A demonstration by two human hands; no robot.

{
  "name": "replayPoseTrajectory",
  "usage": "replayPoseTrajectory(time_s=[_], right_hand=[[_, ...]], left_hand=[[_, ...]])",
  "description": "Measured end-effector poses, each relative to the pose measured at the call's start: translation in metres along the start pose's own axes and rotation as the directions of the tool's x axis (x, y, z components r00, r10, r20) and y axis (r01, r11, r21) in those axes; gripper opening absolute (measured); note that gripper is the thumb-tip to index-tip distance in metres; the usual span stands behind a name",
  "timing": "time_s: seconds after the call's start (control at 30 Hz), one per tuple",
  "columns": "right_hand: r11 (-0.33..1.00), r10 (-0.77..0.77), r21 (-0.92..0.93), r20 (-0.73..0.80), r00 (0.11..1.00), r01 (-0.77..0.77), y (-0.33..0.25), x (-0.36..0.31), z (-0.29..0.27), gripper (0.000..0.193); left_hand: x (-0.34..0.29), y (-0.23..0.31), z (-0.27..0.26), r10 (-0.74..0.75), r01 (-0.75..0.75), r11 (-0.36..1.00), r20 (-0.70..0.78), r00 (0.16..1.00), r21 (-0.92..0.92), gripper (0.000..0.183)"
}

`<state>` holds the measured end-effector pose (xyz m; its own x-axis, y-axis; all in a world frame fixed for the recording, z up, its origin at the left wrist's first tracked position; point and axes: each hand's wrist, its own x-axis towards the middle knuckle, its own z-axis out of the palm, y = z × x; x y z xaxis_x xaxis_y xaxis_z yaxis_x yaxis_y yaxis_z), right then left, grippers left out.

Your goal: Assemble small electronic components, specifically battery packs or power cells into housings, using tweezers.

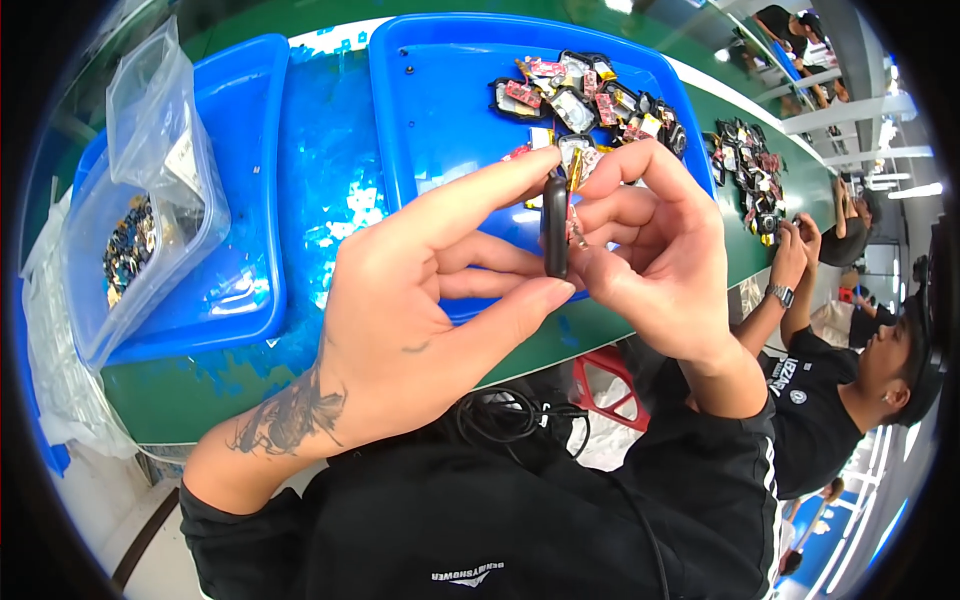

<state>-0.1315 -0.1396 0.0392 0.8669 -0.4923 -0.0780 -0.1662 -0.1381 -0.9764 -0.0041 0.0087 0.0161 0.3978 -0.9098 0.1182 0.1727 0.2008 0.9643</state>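
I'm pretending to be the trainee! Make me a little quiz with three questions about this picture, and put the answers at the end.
1. True or false: A slim, rounded black casing is between the person's left-hand grip and right-hand grip.

2. Pick one. Where does the jumbled pile of black, red and yellow device parts lie in the wide blue plastic tray behind the hands?
A) Along its left wall
B) Toward its right side
C) Completely outside it

3. Who wears the grey metal-banded wristwatch, the person or the co-worker at the right?

Key:
1. True
2. B
3. The co-worker
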Motion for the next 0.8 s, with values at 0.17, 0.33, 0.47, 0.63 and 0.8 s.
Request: replayPoseTrajectory(time_s=[0.17,0.33,0.47,0.63,0.8], right_hand=[[0.999,-0.018,-0.037,0.022,1.0,0.019,-0.004,0.0,-0.002,0.031],[0.998,-0.064,-0.007,0.048,0.997,0.065,0.005,0.0,-0.004,0.027],[0.998,-0.042,-0.046,0.069,0.997,0.046,0.001,0.001,-0.001,0.028],[0.996,0.03,0.078,0.087,0.996,-0.036,-0.004,-0.005,-0.004,0.032],[0.999,-0.005,-0.054,0.049,0.999,0.007,-0.008,-0.015,-0.007,0.039]], left_hand=[[-0.001,-0.001,0.002,0.049,-0.049,0.998,-0.013,0.999,-0.028,0.064],[0.003,-0.007,-0.006,0.195,-0.229,0.935,0.146,0.97,0.272,0.053],[0.002,-0.001,-0.004,0.2,-0.244,0.884,0.149,0.968,0.399,0.042],[0.002,-0.002,-0.005,0.195,-0.217,0.915,0.098,0.976,0.34,0.044],[0.001,-0.001,-0.004,0.136,-0.145,0.975,0.065,0.989,0.171,0.044]])
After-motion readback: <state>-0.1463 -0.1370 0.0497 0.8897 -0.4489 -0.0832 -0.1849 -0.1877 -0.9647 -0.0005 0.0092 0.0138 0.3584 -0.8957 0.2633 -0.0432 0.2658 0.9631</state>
